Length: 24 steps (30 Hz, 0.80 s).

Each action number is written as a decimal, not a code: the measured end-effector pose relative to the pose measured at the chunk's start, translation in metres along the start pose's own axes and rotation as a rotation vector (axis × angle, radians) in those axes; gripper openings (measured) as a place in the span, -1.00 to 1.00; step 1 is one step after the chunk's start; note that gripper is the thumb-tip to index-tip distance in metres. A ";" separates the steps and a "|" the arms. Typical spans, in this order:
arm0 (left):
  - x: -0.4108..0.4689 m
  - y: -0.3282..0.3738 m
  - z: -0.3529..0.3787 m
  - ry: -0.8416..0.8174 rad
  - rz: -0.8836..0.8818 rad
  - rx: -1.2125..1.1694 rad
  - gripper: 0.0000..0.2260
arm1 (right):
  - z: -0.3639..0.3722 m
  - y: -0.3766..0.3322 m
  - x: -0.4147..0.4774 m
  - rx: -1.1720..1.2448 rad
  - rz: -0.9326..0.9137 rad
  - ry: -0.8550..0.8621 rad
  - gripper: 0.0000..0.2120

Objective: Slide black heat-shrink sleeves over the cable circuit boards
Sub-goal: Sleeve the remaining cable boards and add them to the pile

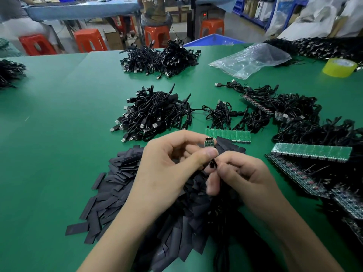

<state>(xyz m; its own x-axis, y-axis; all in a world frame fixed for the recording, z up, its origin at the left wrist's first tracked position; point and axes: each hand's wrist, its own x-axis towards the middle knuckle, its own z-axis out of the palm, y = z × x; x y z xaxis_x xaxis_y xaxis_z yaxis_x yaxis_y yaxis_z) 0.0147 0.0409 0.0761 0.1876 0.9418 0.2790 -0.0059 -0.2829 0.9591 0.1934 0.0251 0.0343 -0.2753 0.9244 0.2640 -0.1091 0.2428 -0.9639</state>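
The left hand [167, 165] has a small green board [209, 143] pinched between thumb and curled fingers, held up over the heap of sleeves [121, 173] on the table [49, 134]. The board's green face is bare, with no sleeve over it yet. Just below it the right hand [245, 173], fingers curled in, pinches a black piece [213, 165] at the board's lower end. Cable or sleeve? Too small to tell. So this one looks to be at the start of its sleeving, not the finish.

And what's left? Plenty, by the look of it. One of the strips [227, 135] of joined boards lies just beyond the hands, and more lie off to the right among tangled cables, all showing green. The sleeve heap is large.

Beyond the hands sits a bundle [151, 114] of cables, plugs fanned out and black stubs poking up. These may be finished pieces, though that's only a guess. A far bundle [161, 57] lies near the table's back edge. On balance there's a long run ahead.
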 end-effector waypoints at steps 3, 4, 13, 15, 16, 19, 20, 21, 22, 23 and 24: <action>0.004 -0.005 -0.020 -0.080 0.057 0.344 -0.89 | -0.001 -0.002 0.001 0.267 0.053 0.089 -0.74; 0.006 -0.007 -0.030 -0.152 0.073 0.531 -0.88 | -0.007 -0.004 0.001 0.372 0.070 0.099 -0.72; 0.010 -0.032 -0.058 -0.640 -0.063 1.143 -0.75 | -0.032 -0.003 -0.002 0.175 0.400 -0.069 -0.70; 0.011 -0.035 -0.058 -0.620 -0.054 1.132 -0.78 | -0.023 0.002 -0.001 -0.004 0.390 -0.112 -0.75; 0.011 -0.037 -0.059 -0.609 -0.053 1.118 -0.79 | -0.020 0.004 -0.001 -0.069 0.377 -0.117 -0.76; 0.010 -0.038 -0.061 -0.577 -0.056 1.039 -0.83 | -0.012 0.010 0.000 -0.266 0.303 -0.082 -0.74; 0.010 -0.038 -0.062 -0.567 -0.051 1.003 -0.83 | -0.011 0.011 0.001 -0.336 0.271 -0.073 -0.73; 0.010 -0.037 -0.063 -0.554 -0.042 0.962 -0.83 | -0.010 0.012 0.000 -0.377 0.251 -0.065 -0.72; 0.010 -0.036 -0.063 -0.536 -0.028 0.917 -0.83 | -0.009 0.013 0.000 -0.392 0.243 -0.058 -0.71; 0.010 -0.034 -0.063 -0.508 -0.009 0.874 -0.84 | -0.009 0.013 0.000 -0.398 0.244 -0.054 -0.71; 0.010 -0.032 -0.063 -0.472 0.012 0.837 -0.83 | -0.009 0.013 0.000 -0.406 0.247 -0.051 -0.72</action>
<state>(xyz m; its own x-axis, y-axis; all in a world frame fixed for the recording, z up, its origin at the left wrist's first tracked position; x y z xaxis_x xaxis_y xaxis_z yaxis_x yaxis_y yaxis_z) -0.0447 0.0711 0.0507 0.5695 0.8194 0.0655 0.6583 -0.5023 0.5606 0.2006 0.0311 0.0210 -0.2931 0.9559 0.0169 0.3449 0.1223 -0.9306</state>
